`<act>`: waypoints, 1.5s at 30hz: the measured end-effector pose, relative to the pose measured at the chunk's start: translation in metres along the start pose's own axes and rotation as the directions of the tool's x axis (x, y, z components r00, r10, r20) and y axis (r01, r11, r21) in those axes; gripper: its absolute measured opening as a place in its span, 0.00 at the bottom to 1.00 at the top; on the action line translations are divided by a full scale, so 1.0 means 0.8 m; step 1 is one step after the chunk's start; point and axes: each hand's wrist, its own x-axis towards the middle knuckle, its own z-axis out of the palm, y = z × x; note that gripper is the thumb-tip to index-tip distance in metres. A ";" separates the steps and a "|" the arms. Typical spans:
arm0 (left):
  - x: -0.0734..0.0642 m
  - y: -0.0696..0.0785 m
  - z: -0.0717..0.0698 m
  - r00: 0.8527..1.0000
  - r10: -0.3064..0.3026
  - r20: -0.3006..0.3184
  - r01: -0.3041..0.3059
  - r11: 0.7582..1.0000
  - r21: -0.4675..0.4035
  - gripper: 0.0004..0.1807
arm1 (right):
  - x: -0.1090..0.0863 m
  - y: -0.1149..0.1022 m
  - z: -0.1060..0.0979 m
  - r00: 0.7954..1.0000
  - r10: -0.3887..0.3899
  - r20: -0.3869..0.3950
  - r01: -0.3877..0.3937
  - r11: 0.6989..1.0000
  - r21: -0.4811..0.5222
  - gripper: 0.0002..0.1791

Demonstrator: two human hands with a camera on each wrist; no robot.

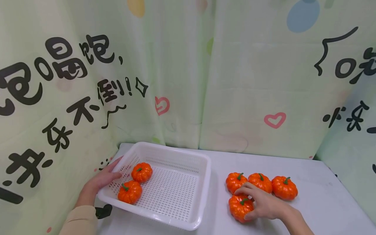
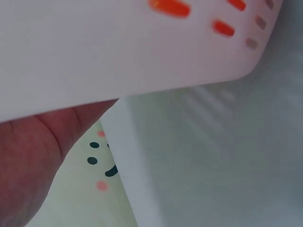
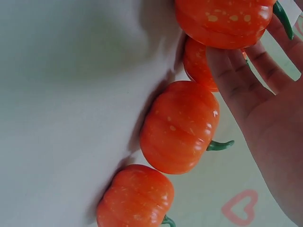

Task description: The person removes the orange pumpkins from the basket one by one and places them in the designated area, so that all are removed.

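Note:
A white plastic basket (image 1: pixel 173 191) with perforated walls stands at the left of the table, two small orange pumpkins (image 1: pixel 142 172) in its left part. My left hand (image 1: pixel 100 179) grips its left rim, thumb inside and fingers outside; the left wrist view shows the hand against the basket's wall (image 2: pixel 142 56). On the right, my right hand (image 1: pixel 265 204) holds the nearest pumpkin (image 1: pixel 238 209), fingers over its top and thumb low at its near side. Close behind it lie three more pumpkins (image 1: pixel 259 182) in a row, green stems showing. In the right wrist view, fingers touch the held pumpkin (image 3: pixel 225 21).
The white table (image 1: pixel 218 169) carries basket and pumpkins, with bare surface between them. A pale green printed curtain (image 1: pixel 249 81) with black lettering and pink hearts encloses the back and both sides. It comes close to the basket's left side.

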 end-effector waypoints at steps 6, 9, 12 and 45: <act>0.000 0.001 -0.001 1.000 0.008 0.001 -0.008 1.000 0.012 0.42 | -0.003 0.000 0.002 1.000 0.019 -0.014 -0.019 1.000 -0.008 0.31; 0.000 0.001 -0.001 1.000 0.010 0.002 -0.010 1.000 0.011 0.42 | -0.005 0.000 0.002 1.000 0.021 -0.023 -0.021 1.000 -0.019 0.31; 0.000 0.000 -0.001 1.000 0.010 0.005 -0.010 1.000 0.006 0.42 | -0.006 0.001 0.003 0.999 0.026 -0.026 -0.026 0.999 -0.018 0.32; 0.001 -0.002 0.000 1.000 0.017 0.011 -0.017 0.999 -0.035 0.43 | 0.019 -0.018 -0.052 0.979 -0.138 -0.151 0.140 0.990 -0.001 0.35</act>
